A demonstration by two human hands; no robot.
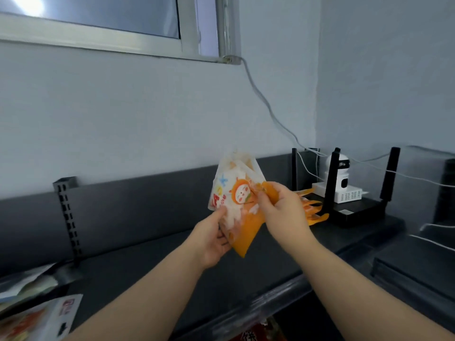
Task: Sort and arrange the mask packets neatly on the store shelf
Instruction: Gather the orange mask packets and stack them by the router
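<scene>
Mask packets (pixel 236 193) fanned between my fingers above shelf (pixel 147 262); count unclear, rear ones hidden behind my right hand (pixel 280 207). Left hand (pixel 211 238) pinches lower edge; right hand grips orange corner. Router (pixel 354 212) close right of fingertips.

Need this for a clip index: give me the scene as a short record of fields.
held: mask packets, orange and white, cartoon print, fanned out
left hand: grips the bunch at its lower edge
right hand: fingers pinch the bunch from the right
position: in the air above the dark shelf
shelf, left end: loose packets, blurred
shelf, right end: router with upright antennas, white camera behind it
</scene>
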